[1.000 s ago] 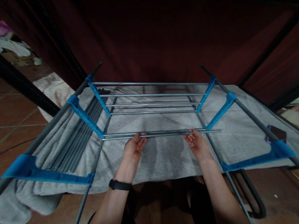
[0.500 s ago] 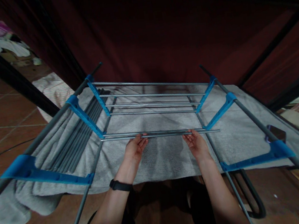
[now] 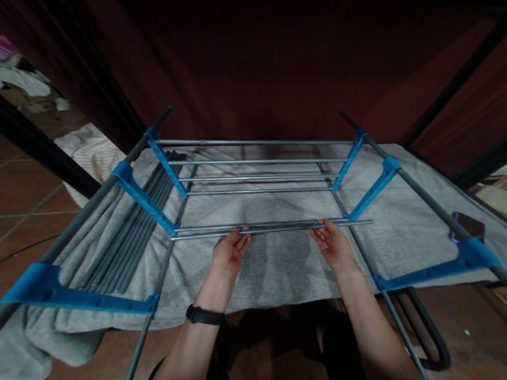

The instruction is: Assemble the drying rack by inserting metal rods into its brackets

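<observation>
A grey metal rod point(image 3: 278, 229) lies crosswise over a drying rack frame with blue plastic brackets point(image 3: 143, 197). My left hand point(image 3: 228, 254), with a black band on the wrist, curls its fingers round the rod left of its middle. My right hand point(image 3: 332, 241) grips the same rod further right. The rod's left end sits at the blue bracket point(image 3: 171, 231); its right end point(image 3: 367, 221) sticks out past the right bracket point(image 3: 374, 188). Three fitted rods point(image 3: 259, 164) span the frame behind.
A grey towel point(image 3: 411, 223) lies spread under the rack on the brown tiled floor. Several loose grey rods point(image 3: 131, 233) lie bundled at the left. A dark phone point(image 3: 466, 225) rests on the towel at the right. A dark red curtain point(image 3: 262, 55) hangs behind.
The rod and both hands shifted very slightly left; otherwise nothing has visibly changed.
</observation>
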A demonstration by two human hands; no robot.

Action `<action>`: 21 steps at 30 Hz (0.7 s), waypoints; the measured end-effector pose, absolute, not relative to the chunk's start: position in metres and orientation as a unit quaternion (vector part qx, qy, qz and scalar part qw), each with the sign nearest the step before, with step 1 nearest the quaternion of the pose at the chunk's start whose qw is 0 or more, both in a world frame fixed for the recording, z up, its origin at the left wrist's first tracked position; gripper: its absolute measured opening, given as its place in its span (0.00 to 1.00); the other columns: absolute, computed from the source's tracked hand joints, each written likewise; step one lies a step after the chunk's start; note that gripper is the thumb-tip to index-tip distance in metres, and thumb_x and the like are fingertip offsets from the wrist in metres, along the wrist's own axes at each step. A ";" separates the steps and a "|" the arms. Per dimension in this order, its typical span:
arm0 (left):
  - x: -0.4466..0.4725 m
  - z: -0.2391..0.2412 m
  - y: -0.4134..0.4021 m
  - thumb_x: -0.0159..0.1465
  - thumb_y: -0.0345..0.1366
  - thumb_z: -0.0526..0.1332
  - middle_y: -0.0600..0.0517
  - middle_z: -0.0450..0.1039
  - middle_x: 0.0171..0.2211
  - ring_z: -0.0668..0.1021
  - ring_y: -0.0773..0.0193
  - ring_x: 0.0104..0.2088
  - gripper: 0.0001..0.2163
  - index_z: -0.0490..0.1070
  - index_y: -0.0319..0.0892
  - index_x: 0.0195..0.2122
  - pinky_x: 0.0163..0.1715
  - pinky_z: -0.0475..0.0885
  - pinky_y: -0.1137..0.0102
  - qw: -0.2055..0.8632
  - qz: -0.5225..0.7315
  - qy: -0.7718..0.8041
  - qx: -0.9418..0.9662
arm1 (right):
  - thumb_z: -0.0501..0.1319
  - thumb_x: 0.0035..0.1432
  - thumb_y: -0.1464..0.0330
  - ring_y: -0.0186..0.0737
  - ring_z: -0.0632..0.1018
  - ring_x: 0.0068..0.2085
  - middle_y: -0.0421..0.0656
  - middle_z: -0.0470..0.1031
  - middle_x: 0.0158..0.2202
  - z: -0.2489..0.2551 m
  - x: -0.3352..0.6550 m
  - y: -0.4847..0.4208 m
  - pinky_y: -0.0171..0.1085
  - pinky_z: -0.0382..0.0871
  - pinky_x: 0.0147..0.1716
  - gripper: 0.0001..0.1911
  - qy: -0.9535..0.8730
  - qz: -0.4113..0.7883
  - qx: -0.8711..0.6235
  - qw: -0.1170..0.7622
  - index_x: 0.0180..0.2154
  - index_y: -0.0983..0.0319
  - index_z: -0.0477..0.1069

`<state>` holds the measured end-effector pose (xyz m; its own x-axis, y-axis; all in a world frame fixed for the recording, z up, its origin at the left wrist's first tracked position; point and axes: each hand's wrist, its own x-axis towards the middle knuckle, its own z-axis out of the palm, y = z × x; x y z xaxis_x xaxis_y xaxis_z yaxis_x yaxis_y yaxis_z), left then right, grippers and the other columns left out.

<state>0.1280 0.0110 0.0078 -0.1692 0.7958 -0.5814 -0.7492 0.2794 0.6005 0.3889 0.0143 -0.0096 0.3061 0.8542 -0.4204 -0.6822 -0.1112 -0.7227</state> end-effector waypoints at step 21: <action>0.129 0.008 0.011 0.67 0.25 0.59 0.46 0.80 0.30 0.82 0.66 0.29 0.05 0.71 0.37 0.34 0.32 0.80 0.71 0.644 0.593 0.482 0.020 | 0.62 0.60 0.71 0.33 0.80 0.30 0.37 0.79 0.25 -0.008 0.388 0.013 0.34 0.80 0.39 0.06 -0.081 0.583 -0.463 0.662 0.30 0.60 0.74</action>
<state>0.1286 0.0110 0.0079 -0.1698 0.7834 -0.5979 -0.7453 0.2948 0.5980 0.3881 0.0133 -0.0082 0.3071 0.8473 -0.4333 -0.6974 -0.1094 -0.7083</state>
